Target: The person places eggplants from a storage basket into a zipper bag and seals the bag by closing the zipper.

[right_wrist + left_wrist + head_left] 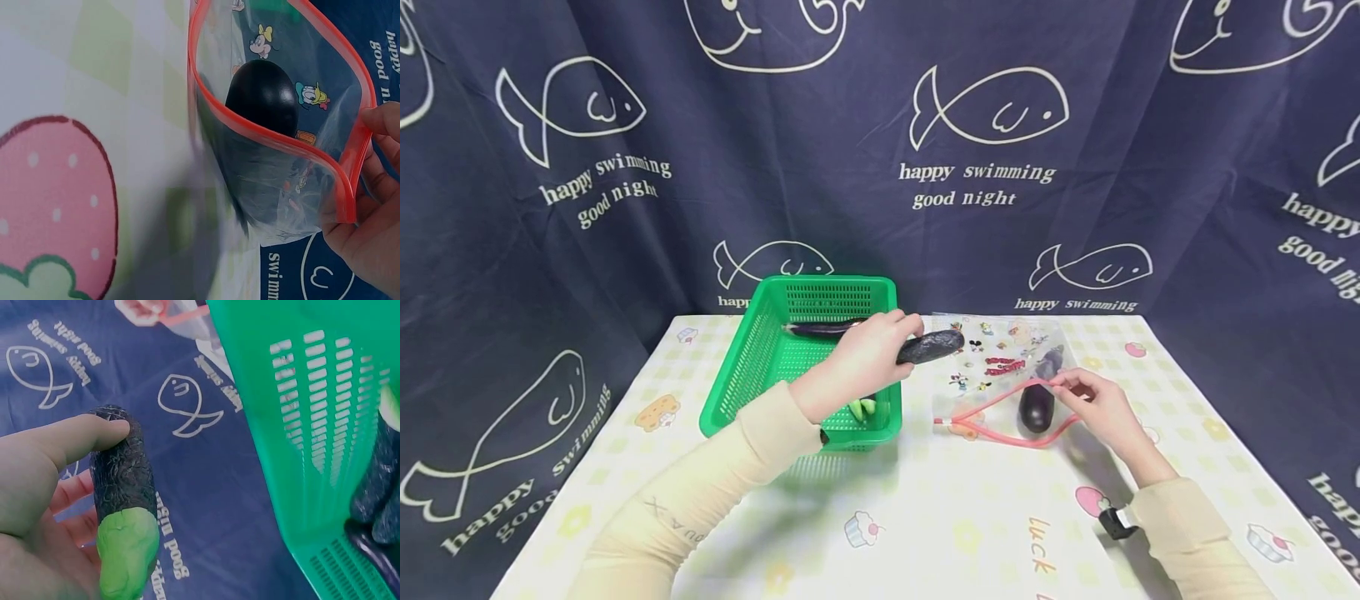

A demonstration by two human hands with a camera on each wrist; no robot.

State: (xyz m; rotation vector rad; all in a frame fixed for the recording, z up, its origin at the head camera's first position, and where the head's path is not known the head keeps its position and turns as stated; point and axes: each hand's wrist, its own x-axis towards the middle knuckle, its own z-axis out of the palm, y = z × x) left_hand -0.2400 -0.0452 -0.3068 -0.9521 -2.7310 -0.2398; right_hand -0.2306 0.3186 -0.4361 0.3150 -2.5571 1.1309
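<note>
My left hand grips a dark, wrinkled vegetable with a bright green end, held over the right side of the green basket. Its dark tip points toward the clear zip bag, which has a red zip edge and cartoon prints. With fingers and thumb, my right hand pinches the bag's red edge at its right corner. The bag's mouth gapes wide. Inside lies a glossy dark eggplant, its rounded end toward the opening.
In the basket are a long purple eggplant and more dark vegetables with pale green ends, partly hidden by my left arm. A patterned cloth covers the table. A navy curtain hangs behind.
</note>
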